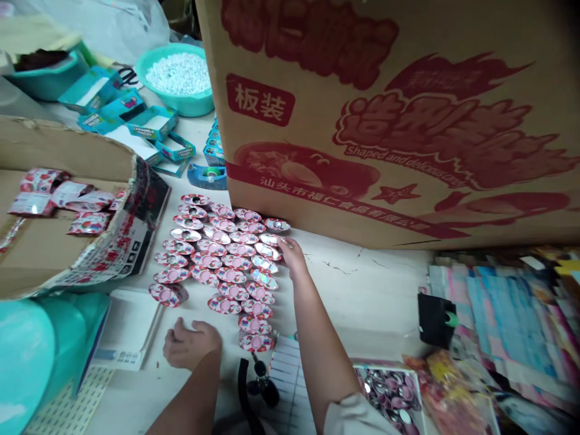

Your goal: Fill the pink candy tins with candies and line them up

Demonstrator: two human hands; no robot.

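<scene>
Several rows of small pink-and-red pillow-shaped packs (225, 254) stand on end on the white table. Pink round pieces show in the tops of many; some at the upper left have dark round tops, and several on the right have shiny silvery ones. My right hand (292, 257) reaches to the right-hand column, its fingers closed at the end of one pack (269, 240); the fingertips are partly hidden. Below the left rows, my left hand (193, 345) rests near the tabletop, fingers loosely curled and apart from the thumb, with nothing seen in it.
A large printed carton (317, 139) stands behind the packs. An open cardboard box (90, 266) with similar packs is left. Farther back are blue boxes (151, 124), a tape dispenser (206, 175) and a bowl of white pieces (190, 106). A tray of round pieces (392, 393) sits front right.
</scene>
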